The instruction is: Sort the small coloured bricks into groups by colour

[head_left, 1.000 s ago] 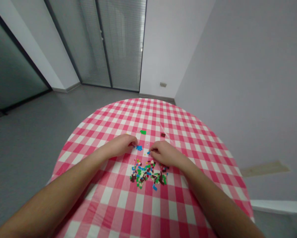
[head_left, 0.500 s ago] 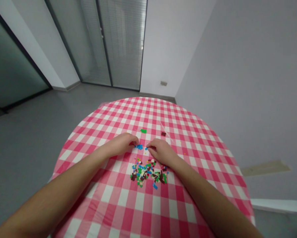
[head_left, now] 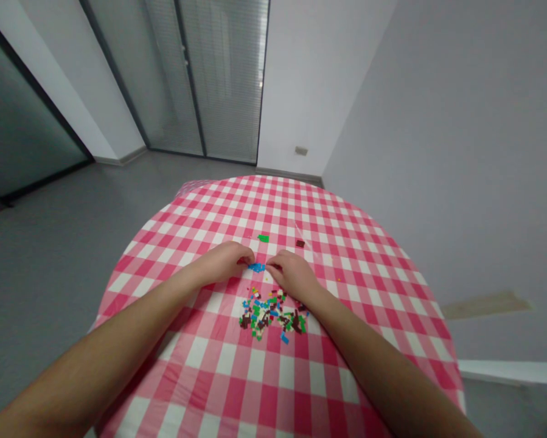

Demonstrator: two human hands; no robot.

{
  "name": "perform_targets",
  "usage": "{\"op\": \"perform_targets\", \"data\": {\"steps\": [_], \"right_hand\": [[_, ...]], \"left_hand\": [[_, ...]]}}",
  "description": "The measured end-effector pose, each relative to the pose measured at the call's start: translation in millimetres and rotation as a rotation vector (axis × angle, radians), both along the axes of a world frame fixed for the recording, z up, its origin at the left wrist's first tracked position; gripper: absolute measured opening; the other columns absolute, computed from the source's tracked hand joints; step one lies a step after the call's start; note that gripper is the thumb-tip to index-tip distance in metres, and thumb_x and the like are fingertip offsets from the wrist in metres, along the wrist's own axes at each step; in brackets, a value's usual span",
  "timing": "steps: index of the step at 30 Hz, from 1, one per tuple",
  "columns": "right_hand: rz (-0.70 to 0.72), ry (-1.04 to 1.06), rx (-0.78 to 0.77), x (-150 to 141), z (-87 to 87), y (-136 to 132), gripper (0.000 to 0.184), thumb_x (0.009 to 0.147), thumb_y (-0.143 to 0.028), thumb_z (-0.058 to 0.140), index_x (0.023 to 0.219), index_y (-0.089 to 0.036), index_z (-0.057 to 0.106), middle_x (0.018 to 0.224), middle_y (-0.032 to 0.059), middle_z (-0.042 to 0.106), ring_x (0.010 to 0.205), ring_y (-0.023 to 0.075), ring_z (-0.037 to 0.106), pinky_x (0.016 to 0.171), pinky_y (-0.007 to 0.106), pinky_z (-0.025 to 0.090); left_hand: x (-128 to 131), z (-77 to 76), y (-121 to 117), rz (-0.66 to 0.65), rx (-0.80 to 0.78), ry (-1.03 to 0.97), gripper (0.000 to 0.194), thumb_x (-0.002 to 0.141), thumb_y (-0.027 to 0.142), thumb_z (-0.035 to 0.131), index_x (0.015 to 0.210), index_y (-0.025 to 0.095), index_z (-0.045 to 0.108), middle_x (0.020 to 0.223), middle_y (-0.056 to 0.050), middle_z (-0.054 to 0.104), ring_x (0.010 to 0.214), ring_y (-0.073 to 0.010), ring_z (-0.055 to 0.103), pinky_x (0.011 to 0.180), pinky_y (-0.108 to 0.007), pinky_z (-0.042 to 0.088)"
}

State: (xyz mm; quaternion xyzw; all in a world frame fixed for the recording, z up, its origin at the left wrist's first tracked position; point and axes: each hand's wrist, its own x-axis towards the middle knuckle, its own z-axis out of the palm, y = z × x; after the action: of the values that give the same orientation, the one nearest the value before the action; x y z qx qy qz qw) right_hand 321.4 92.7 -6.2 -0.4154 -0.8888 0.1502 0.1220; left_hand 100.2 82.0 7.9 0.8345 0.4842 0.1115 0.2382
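Steadiness matters first; our left hand (head_left: pixel 232 260) curls against the left end of the blue cluster (head_left: pixel 257 267), and we do best to brace that end flat on the table (head_left: pixel 224 351); our right hand (head_left: pixel 296 272) bunches just at the right end, where light, level pressure should serve better than a shove; whether either grips it, we cannot tell; between them the cluster lies small, bright blue and ragged-edged, just beyond the mixed loose pieces (head_left: pixel 274 313).

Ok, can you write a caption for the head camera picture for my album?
Left hand and right hand at blue pieces, beyond a colourful pile on a checked tablecloth.
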Motion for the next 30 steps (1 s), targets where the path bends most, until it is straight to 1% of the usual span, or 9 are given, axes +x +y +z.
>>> {"op": "perform_targets", "data": {"steps": [6,16,19,22,25,27,30], "right_hand": [[0.007,0.002,0.014,-1,0.0,0,0.02,0.096,-0.025,0.057,0.093,-0.015,0.075,0.088,0.0065,0.066,0.082,0.0164,0.059,0.072,0.026,0.039],[0.004,0.032,0.024,-1,-1.7,-1,0.02,0.094,-0.025,0.058,0.091,-0.015,0.075,0.086,0.0065,0.066,0.08,0.0162,0.059,0.07,0.026,0.039],[0.006,0.053,0.0,1,1.6,0,0.021,0.093,-0.024,0.057,0.089,-0.015,0.075,0.086,0.007,0.067,0.08,0.0163,0.059,0.07,0.026,0.039],[0.075,0.086,-0.13,9,11.3,2,0.018,0.089,-0.019,0.058,0.085,-0.014,0.075,0.084,0.0072,0.07,0.076,0.0155,0.061,0.069,0.025,0.041],[0.213,0.069,-0.355,20,26.9,3,0.016,0.083,-0.014,0.059,0.084,-0.014,0.075,0.08,0.0055,0.072,0.068,0.0131,0.061,0.062,0.023,0.041],[0.264,-0.001,-0.459,27,39.3,2,0.016,0.08,-0.013,0.061,0.086,-0.014,0.076,0.078,0.0045,0.072,0.064,0.0124,0.061,0.059,0.023,0.04],[0.23,-0.182,-0.518,35,57.4,-1,0.021,0.075,-0.007,0.06,0.086,-0.015,0.076,0.072,0.003,0.072,0.061,0.012,0.059,0.056,0.022,0.038]], "left_hand": [[0,0.2,1,-0.004,-0.001,-0.001,0.023,0.08,0.009,0.053,0.091,0.019,0.07,0.091,-0.005,0.074,0.079,-0.0168,0.061,0.072,-0.028,0.041],[-3,-3.8,2,-0.015,0.017,-0.033,0.023,0.078,0.009,0.052,0.09,0.02,0.069,0.091,-0.005,0.073,0.08,-0.0167,0.061,0.073,-0.028,0.041],[-4,-3.4,2,-0.017,0.021,-0.011,0.022,0.08,0.01,0.052,0.09,0.02,0.069,0.092,-0.006,0.073,0.08,-0.0172,0.061,0.073,-0.029,0.041],[-4,-3.2,3,-0.016,0.047,0.002,0.021,0.08,0.011,0.053,0.09,0.019,0.069,0.093,-0.007,0.073,0.082,-0.018,0.06,0.075,-0.03,0.042],[-4,-0.1,1,-0.057,0.047,-0.008,0.021,0.079,0.009,0.055,0.09,0.019,0.07,0.095,-0.008,0.072,0.085,-0.0179,0.059,0.079,-0.03,0.043],[-2,5.0,-2,-0.125,0.01,-0.034,0.021,0.078,0.008,0.055,0.087,0.018,0.071,0.094,-0.007,0.071,0.084,-0.0164,0.06,0.079,-0.029,0.043],[3,14.5,-10,-0.271,-0.099,-0.071,0.02,0.079,0.008,0.055,0.081,0.019,0.071,0.085,-0.003,0.071,0.076,-0.0135,0.06,0.074,-0.026,0.043]]}}
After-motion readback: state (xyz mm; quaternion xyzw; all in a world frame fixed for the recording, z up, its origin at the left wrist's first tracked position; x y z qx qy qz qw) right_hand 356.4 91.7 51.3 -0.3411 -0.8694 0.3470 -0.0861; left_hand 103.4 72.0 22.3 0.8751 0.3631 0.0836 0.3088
